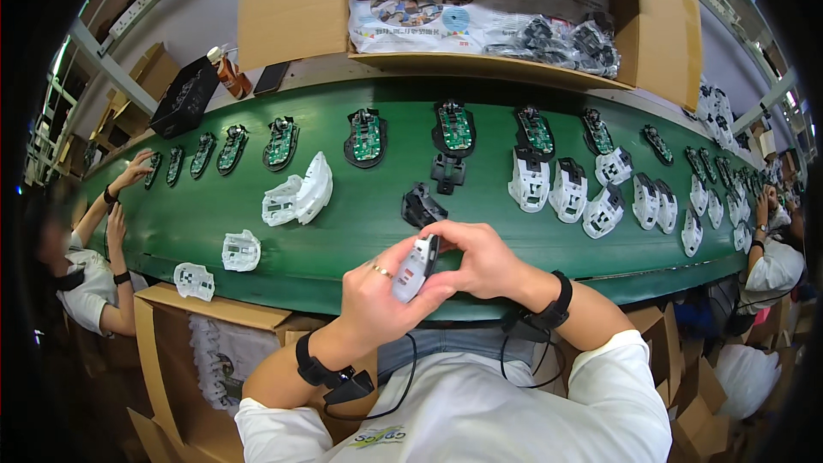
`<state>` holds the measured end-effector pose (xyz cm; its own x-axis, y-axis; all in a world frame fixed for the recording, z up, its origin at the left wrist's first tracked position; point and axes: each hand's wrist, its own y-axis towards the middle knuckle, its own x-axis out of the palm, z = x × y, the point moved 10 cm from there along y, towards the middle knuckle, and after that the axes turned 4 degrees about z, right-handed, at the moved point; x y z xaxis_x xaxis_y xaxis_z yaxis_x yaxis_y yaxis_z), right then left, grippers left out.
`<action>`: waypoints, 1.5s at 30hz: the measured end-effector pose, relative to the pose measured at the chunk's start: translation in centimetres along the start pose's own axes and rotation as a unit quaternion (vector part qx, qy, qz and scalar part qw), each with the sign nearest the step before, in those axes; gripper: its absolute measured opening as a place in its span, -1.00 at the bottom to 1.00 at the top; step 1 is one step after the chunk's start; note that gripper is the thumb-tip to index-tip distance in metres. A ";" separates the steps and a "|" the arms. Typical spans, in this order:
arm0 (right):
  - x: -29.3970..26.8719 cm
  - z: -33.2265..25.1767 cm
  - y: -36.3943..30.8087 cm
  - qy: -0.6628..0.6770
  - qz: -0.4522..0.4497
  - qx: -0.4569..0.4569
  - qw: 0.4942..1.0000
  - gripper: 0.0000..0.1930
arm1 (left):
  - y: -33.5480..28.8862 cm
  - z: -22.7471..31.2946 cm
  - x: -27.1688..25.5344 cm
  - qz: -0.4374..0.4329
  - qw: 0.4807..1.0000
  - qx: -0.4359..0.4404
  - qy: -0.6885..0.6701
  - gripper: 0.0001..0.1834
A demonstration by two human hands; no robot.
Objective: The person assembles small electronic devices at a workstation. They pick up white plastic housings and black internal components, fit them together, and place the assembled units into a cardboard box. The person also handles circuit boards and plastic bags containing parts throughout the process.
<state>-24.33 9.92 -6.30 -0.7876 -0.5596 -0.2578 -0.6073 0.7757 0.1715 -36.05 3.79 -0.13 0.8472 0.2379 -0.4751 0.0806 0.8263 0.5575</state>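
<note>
White-and-black shell being gripped above 6 o'clock edge of green belt, left hand and right hand both clamped on it. Black part being seen at 12 o'clock; white casings being shown at 10 and 2.

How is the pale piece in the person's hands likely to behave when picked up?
The piece is probably stiff: it shows no bend between the left hand and right hand. It looks light, since fingers alone seem to support it. Its smooth pale face could be slippery.
</note>
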 end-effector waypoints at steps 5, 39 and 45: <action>-0.7 -3.0 -0.5 -0.139 0.076 -0.120 0.980 -0.40 | 0.3 -1.4 -0.3 -0.006 0.998 -0.054 -0.042 -0.55; -1.0 -3.2 -1.2 -0.472 -0.015 -0.113 0.874 -0.43 | 0.3 -16.1 -20.0 0.279 0.950 -0.119 -0.075 -0.78; 1.7 -2.3 0.7 -0.495 0.019 -0.168 0.852 -0.45 | -0.6 -17.8 -26.5 0.386 0.901 -0.143 0.138 -0.76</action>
<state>-26.34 8.85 -4.42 -0.4345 0.1138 -0.8935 -0.7100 0.5672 0.4175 -67.93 6.05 -0.01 0.4268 0.8832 -0.1943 -0.6486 0.4487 0.6148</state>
